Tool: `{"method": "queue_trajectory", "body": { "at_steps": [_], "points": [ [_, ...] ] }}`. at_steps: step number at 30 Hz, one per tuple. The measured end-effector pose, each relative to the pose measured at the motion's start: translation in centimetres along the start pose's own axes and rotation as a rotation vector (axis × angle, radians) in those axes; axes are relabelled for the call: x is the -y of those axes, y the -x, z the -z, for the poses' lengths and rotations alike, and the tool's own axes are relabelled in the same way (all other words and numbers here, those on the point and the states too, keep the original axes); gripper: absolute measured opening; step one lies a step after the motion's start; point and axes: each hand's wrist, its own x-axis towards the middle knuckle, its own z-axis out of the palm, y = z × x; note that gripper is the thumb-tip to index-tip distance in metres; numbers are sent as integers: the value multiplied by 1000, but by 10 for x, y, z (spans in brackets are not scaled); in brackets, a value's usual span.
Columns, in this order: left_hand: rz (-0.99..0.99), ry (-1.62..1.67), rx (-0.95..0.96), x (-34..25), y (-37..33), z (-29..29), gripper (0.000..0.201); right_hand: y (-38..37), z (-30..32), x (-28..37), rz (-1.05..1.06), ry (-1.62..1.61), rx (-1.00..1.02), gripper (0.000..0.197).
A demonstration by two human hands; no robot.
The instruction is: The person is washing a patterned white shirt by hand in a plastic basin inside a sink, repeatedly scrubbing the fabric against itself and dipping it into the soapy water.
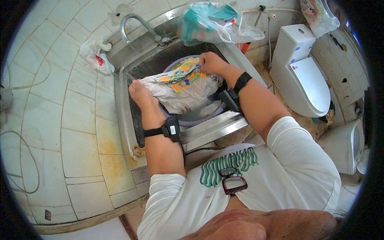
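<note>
Between my two hands a white T-shirt with an orange, yellow and blue print is stretched out. My left hand pinches one edge of it at the left. At the upper right my right hand is closed on the opposite edge. The shirt's lower part hangs into a purple basin, where greyish water and more pale cloth show. That basin stands inside a steel sink. How much cloth lies under the shirt is hidden.
A curved faucet rises behind the sink. Plastic bags lie on its back right corner, the largest a clear and green bag. A small white bag hangs at the left wall. To the right stand a white toilet and a white bin.
</note>
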Motion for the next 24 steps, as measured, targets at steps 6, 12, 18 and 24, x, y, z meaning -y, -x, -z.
{"method": "queue_trajectory", "body": {
  "at_steps": [6,12,18,24],
  "points": [
    [126,-73,64,-2,8,-7,61,-7,21,-6,-70,-349,6,17],
    [97,-364,125,-1,9,-6,62,-11,46,-4,-58,-528,-690,9],
    [-2,-515,138,22,-3,6,42,5,25,12,213,-109,-255,19],
    [-166,-739,40,28,-6,13,40,13,11,14,-5,288,44,11]
  ]
}}
